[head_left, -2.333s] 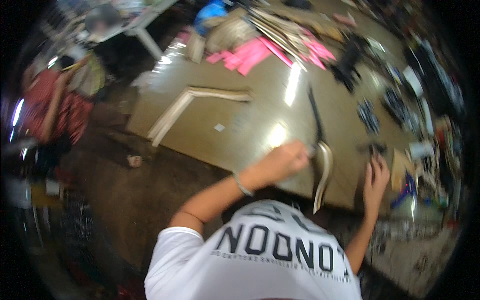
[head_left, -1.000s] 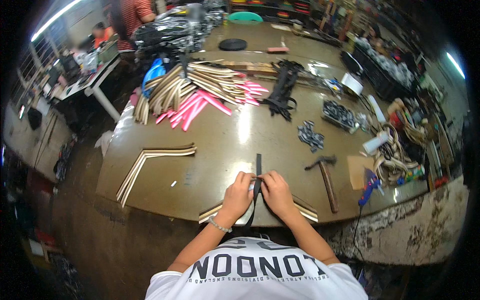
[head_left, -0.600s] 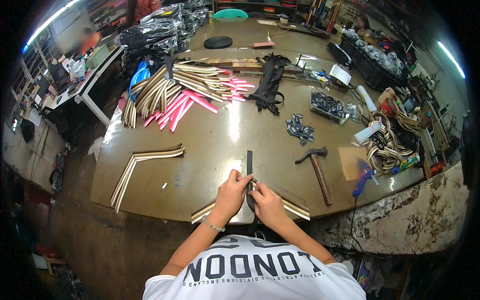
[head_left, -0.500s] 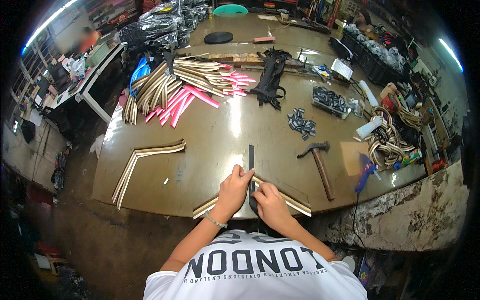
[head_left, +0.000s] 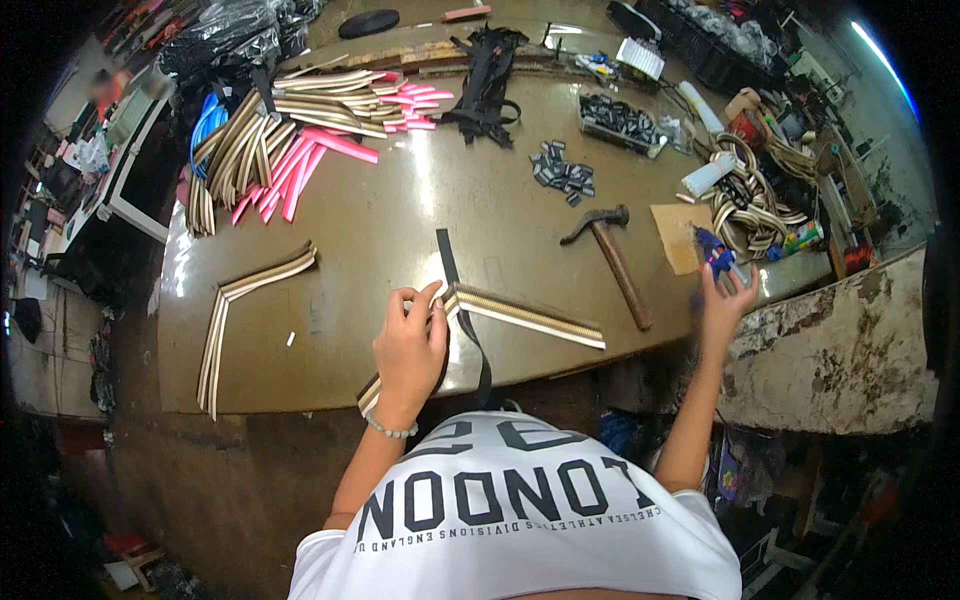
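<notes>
My left hand [head_left: 408, 335] pinches a striped strip [head_left: 530, 316] in brown, cream and white near its bend. A narrow black strap [head_left: 447, 257] passes under the bend, its tail hanging toward the table's front edge. Part of the strip's left arm is hidden behind that hand. Out to the right, my right hand [head_left: 728, 302] has its fingers around the lower part of a blue glue gun [head_left: 712, 250], beside a brown cardboard piece [head_left: 676, 238]. How firmly it grips is hard to see.
A hammer [head_left: 620, 270] lies between my hands. Farther off are small dark clips [head_left: 562, 172], a tray of similar pieces [head_left: 622, 125] and black straps [head_left: 487, 85]. Another bent strip [head_left: 212, 330] lies left, below a pile of striped and pink strips [head_left: 310, 120]. Coiled striped strips [head_left: 745, 205] sit right.
My right hand has left the bent strip and moved right to the glue gun, which has turned. My left hand stays at the bend. The whole view has shifted.
</notes>
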